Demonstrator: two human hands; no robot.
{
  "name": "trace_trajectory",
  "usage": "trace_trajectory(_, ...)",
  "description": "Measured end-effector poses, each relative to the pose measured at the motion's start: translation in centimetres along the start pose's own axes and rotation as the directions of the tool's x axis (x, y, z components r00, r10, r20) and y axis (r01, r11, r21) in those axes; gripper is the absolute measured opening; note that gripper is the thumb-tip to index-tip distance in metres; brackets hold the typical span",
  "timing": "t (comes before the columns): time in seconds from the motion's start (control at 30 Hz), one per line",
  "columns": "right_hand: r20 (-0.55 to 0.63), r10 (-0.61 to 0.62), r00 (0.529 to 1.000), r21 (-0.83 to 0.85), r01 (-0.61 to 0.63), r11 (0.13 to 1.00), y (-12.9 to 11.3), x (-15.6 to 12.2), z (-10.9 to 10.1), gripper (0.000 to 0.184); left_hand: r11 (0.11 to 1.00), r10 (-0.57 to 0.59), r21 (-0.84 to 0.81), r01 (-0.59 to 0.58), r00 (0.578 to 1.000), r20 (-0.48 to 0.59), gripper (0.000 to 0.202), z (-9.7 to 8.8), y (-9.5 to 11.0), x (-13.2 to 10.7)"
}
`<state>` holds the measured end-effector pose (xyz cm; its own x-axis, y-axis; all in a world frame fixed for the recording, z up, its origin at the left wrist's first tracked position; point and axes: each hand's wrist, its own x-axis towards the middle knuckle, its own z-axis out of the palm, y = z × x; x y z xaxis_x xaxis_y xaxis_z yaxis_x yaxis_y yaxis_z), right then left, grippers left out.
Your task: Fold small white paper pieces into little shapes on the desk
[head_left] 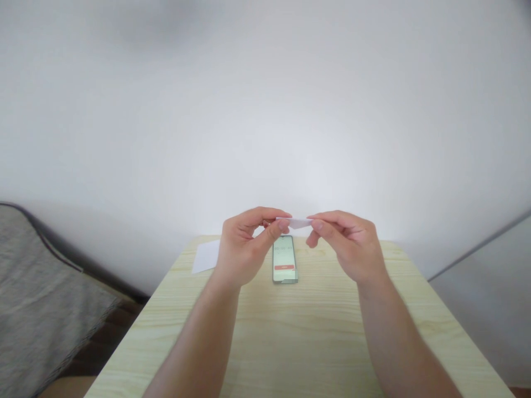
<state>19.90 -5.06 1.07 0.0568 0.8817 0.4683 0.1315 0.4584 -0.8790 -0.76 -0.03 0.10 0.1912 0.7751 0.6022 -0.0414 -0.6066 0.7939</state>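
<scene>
A small piece of folded white paper [299, 223] is stretched between my two hands, above the far part of the table. My left hand [250, 243] pinches its left end between thumb and fingers. At the other end, the thumb and index finger of my right hand [352, 240] close on the paper's right tip. Below and behind the hands lies a phone [284, 257] with a lit, pale green screen and a red bar; its digits are too blurred to read. The paper's lower edge comes to a shallow point.
A white sheet of paper [205, 256] lies on the wooden table [298, 342], partly hidden by my left hand. The white wall [265, 110] rises right behind the table. To the left is a grey cloth-covered surface [45, 298], and a pale panel [489, 298] stands at the right.
</scene>
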Motion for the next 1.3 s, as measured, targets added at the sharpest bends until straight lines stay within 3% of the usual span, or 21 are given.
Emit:
trace_trajectory(0.27, -0.037, 0.054, 0.998, 0.185, -0.046, 0.982, 0.0, 0.0, 0.8, 0.028, 0.983, 0.106, 0.154, -0.101, 0.994, -0.022, 0.013, 0.7, 0.5, -0.4)
trace_trajectory(0.93, -0.067, 0.055, 0.996, 0.185, -0.042, 0.982, -0.1, 0.3, 0.9, 0.028, 0.944, 0.273, 0.181, -0.275, 0.961, 0.037, 0.017, 1.2, 1.0, -0.4)
trace_trajectory(1.3, -0.050, 0.063, 0.997, 0.305, -0.045, 0.951, 0.5, 0.4, 1.2, 0.030, 0.906, 0.369, 0.214, -0.367, 0.929, 0.028, 0.021, 1.4, 1.0, -0.4)
